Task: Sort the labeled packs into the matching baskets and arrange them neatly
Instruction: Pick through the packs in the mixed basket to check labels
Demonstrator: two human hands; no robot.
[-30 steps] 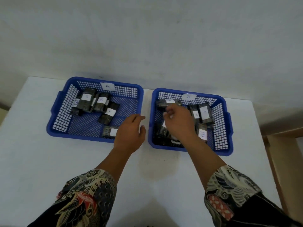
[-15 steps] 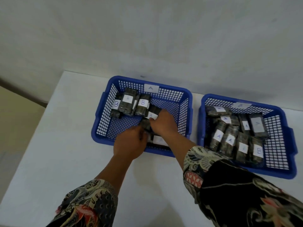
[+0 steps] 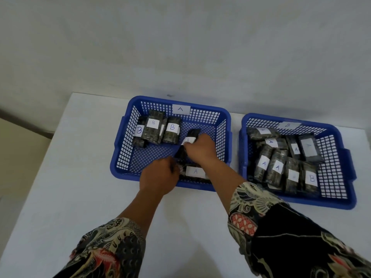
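Two blue baskets stand on the white table. The left basket (image 3: 224, 125) carries tag A and holds three dark packs labelled B (image 3: 172, 128) at its back left. My right hand (image 3: 200, 150) pinches a dark pack (image 3: 191, 137) by its white label in the basket's middle. My left hand (image 3: 158, 177) grips the end of a pack labelled A (image 3: 195, 171) lying along the front wall. The right basket (image 3: 345, 157), tagged B, holds several packs, most labelled A (image 3: 264, 163) and one labelled B (image 3: 311, 178).
The white table (image 3: 70, 187) ends at its left edge beside a beige floor area. A grey wall rises close behind both baskets. My patterned sleeves cover the table's front.
My right hand left the right basket and reached into the left one, where it now pinches a pack. My left hand moved into the left basket's front. The view shifted left.
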